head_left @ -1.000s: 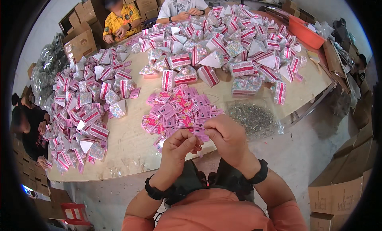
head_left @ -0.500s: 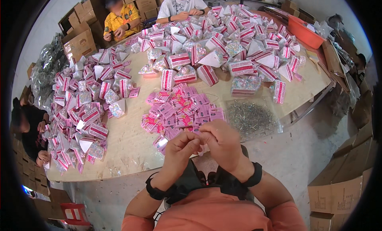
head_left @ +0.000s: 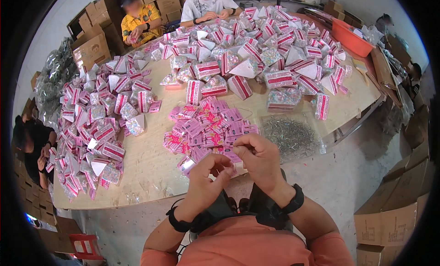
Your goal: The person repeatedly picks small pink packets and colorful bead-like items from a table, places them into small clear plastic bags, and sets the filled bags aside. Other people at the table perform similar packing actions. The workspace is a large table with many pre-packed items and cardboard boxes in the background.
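My left hand [head_left: 208,176] is curled over the table's near edge, thumb and forefinger bent toward each other. A small pale pink edge shows at its fingertips, too small to make out fully. Close by on the right, my right hand [head_left: 261,160] is pinched, and whatever its fingertips hold is hidden. The two hands are slightly apart. Just beyond them lies a heap of pink printed cards [head_left: 201,127]. Right of the cards, a flat clear plastic bag [head_left: 322,146] bears a tangle of thin dark metal pieces [head_left: 291,135].
Cake-slice-shaped items in pink, white and speckles form a large pile [head_left: 275,50] at the back and another pile [head_left: 98,124] at left. An orange tub [head_left: 350,39] stands far right. Co-workers sit behind and left. Cardboard boxes [head_left: 389,220] stand on the floor at right.
My hands have drawn apart from touching each other; the left fingers have opened out a little. At the back left, a co-worker's hands now hold something pink.
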A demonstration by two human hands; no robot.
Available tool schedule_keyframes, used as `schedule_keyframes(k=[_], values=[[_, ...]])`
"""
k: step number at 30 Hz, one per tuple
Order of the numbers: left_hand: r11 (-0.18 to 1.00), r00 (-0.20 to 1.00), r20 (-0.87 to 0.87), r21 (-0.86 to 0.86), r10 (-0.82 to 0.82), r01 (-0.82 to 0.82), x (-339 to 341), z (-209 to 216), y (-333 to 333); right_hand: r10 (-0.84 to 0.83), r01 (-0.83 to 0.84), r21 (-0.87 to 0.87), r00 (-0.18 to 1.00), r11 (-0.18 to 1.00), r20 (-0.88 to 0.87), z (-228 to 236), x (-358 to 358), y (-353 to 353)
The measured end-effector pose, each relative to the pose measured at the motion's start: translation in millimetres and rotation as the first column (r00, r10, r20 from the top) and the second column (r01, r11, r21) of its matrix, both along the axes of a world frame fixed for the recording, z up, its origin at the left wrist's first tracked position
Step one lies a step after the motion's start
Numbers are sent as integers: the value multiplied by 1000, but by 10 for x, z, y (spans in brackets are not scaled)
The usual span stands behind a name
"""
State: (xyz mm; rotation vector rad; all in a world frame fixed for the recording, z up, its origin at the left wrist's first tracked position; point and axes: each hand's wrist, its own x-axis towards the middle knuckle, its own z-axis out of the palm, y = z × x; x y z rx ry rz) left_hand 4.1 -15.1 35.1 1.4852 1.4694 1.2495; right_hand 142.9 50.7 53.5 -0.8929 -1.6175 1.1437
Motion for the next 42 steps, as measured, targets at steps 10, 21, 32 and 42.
schedule_keyframes(k=[10, 21, 32, 42], values=[[881, 835, -510, 469, 208, 67, 20, -52, 23, 4, -4, -2, 1000, 1000, 3, 32, -75, -29], [966, 978, -66, 185, 196, -181, -126, 35, -5, 128, -130, -17, 989, 991, -80, -100, -11, 113], [963, 971, -127, 208, 202, -173, -105, 65, 47, 285, -597, -361, 722, 716, -630, -417, -196, 4], [910, 910, 10, -17, -414, 414, -295, 278, 192, 378, -713, -470, 686, 521, -622, -401, -3, 14]])
